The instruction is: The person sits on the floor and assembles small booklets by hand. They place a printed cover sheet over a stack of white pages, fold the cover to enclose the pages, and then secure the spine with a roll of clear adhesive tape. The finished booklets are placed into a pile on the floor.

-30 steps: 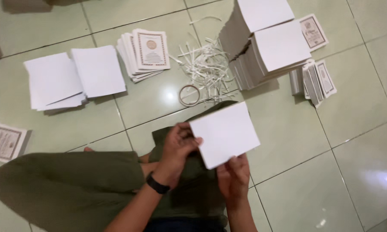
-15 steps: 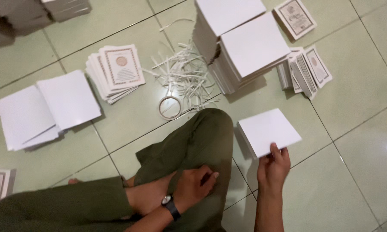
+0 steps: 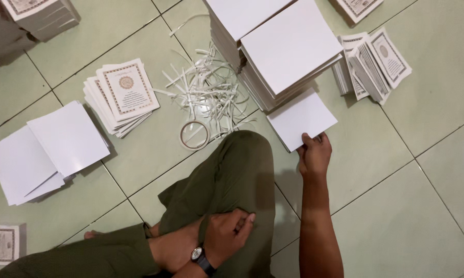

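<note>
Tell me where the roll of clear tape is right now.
In the head view, the tape roll lies flat on the tiled floor left of centre, just below the pile of white paper strips and just above the person's bent knee.

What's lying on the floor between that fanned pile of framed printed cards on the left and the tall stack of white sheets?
In the head view, a tangle of white paper strips lies between the printed cards and the white stack, with a tape ring below it.
</note>
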